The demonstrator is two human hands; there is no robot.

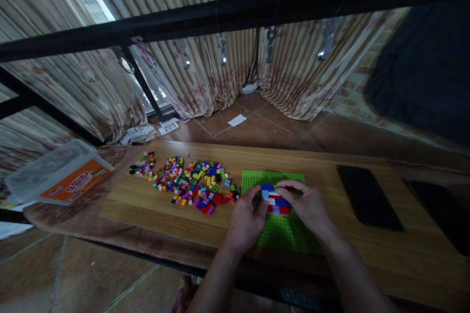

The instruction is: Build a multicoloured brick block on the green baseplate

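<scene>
A small patch of blue, red and white plastic bricks point(277, 201) sits on a flat green studded baseplate point(279, 237), and both hands close in on it from opposite sides. The left hand point(245, 220) comes from the left, its fingers curled, with thumb and forefinger pinching the patch's near-left edge by a blue brick. The right hand point(310, 208) comes from the right, its fingers pressed together and laid along the far edge of the patch. Whether its thumb grips the right side I cannot tell. The patch lies directly between the two sets of fingertips, touching both, and its coloured bands run left to right across the baseplate. Neither hand is clearly nearer.

The baseplate lies on a light wooden tabletop point(147, 205), close to the person's edge. Just to the left of it is a loose scatter of small multicoloured bricks point(183, 181), nearer the left hand. Further left stands a clear plastic box with an orange label point(62, 176). To the right lies a flat black rectangular slab point(369, 196), well apart from the hands. Beyond the table are brown floor tiles point(257, 129), striped beige curtains point(205, 78) and a black metal bar point(235, 14) crossing overhead
</scene>
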